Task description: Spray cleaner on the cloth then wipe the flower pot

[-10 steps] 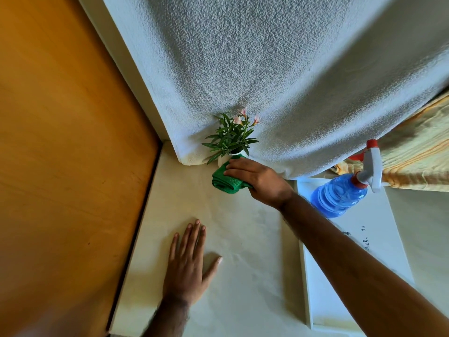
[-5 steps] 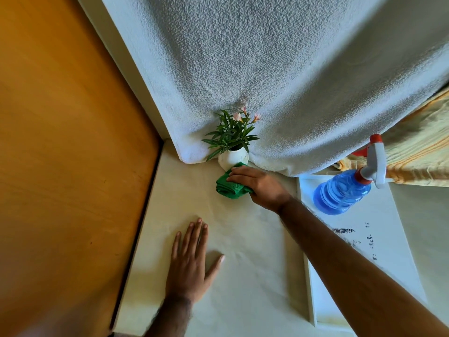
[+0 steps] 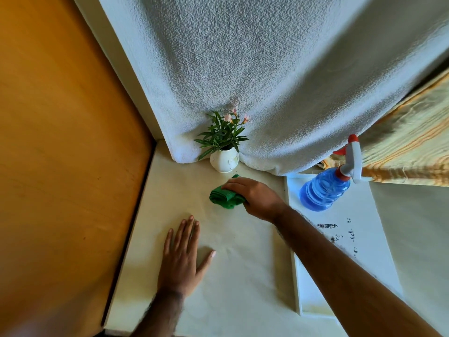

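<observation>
A small white flower pot [image 3: 224, 161] with green leaves and pink blooms stands at the back of the pale tabletop, against a hanging white towel. My right hand [image 3: 256, 197] grips a bunched green cloth [image 3: 224, 197] on the table, a short way in front of the pot and apart from it. My left hand [image 3: 181, 257] lies flat on the table nearer to me, fingers spread, holding nothing. A blue spray bottle [image 3: 325, 190] with a white and red trigger stands to the right on a white tray.
The white tray [image 3: 349, 244] has dark smudges and a raised left rim. An orange wooden panel [image 3: 60, 154] borders the table on the left. The white towel [image 3: 267, 76] hangs behind the pot; a striped yellow fabric [image 3: 408, 147] hangs at the far right.
My right hand has drawn the green cloth back from the pot toward me, so the pot's white body now shows fully. My left hand has stayed flat on the table.
</observation>
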Tool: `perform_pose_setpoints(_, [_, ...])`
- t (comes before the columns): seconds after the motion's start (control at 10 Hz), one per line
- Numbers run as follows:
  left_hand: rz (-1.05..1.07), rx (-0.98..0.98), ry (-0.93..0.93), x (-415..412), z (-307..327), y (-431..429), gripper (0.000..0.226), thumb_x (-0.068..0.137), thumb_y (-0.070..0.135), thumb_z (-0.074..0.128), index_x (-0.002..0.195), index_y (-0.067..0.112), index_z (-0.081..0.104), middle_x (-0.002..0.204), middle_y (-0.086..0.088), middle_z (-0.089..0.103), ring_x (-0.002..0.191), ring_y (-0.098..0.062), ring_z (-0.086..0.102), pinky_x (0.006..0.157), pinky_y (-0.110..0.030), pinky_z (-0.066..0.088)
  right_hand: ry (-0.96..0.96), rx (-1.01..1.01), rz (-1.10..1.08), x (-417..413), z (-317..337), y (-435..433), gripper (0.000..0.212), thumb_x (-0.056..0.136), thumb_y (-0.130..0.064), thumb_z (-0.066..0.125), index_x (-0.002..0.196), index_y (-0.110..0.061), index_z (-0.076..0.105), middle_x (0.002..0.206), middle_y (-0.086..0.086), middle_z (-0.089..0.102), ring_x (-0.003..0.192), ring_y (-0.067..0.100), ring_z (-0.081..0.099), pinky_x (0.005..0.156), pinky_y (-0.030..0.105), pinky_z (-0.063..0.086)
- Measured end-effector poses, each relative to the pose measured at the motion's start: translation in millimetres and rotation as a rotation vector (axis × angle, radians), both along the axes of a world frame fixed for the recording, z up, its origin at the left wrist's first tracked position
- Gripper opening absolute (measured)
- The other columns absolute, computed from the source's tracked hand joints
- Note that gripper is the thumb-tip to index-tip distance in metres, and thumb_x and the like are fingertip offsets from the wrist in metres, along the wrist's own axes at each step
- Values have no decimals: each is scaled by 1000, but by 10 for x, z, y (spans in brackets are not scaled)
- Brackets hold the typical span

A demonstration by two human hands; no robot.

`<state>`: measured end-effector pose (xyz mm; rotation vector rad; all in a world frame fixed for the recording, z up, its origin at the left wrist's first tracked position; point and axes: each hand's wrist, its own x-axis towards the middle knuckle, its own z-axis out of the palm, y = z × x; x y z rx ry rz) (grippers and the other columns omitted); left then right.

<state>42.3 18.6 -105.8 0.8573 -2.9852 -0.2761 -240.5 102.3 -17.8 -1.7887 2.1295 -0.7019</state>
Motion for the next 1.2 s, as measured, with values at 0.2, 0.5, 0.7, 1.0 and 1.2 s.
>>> perform_pose_setpoints(0.2, [2, 34, -35, -19, 36, -6, 91, 98, 74, 29, 164, 11, 27, 173, -12, 26, 158, -32, 29, 126, -55, 25, 77, -55, -121, 134, 123, 570, 59, 79, 14, 64, 134, -5, 62, 134, 14, 61, 122, 33, 59, 102, 40, 52])
perform_pose_setpoints(0.5, [2, 60, -16, -17, 108, 35, 88, 97, 68, 39, 163, 9, 31, 172, -13, 29, 157, -32, 31, 125, -58, 28, 194, -21, -540, 372, 130, 2036, 56, 81, 15, 61, 133, -4, 62, 134, 12, 62, 124, 32, 59, 105, 42, 50])
perform_pose_setpoints(0.7, [5, 28, 4, -34, 91, 57, 88, 96, 67, 38, 161, 8, 34, 170, -15, 32, 156, -33, 33, 125, -58, 29, 192, 185, -577, 282, -196, 2492, 66, 71, 11, 75, 134, -2, 62, 142, 16, 59, 129, 36, 59, 111, 46, 44])
perform_pose_setpoints(1.0, [-6, 40, -69, -51, 20, 35, 89, 98, 67, 33, 162, 6, 31, 170, -17, 31, 156, -35, 34, 124, -60, 30, 218, 488, -447, 493, -247, 2557, 107, 91, -83, 25, 160, -9, -8, 166, 8, -20, 154, 17, -21, 127, 38, -3])
perform_pose_setpoints(1.2, [-49, 99, -151, -144, 255, -50, 119, 85, 88, -9, 162, 5, 28, 172, -14, 27, 158, -31, 30, 125, -57, 27, 253, 487, -413, 511, 68, 2433, 111, 87, -87, 10, 160, -5, 4, 167, 12, -7, 156, 25, -8, 128, 42, 7])
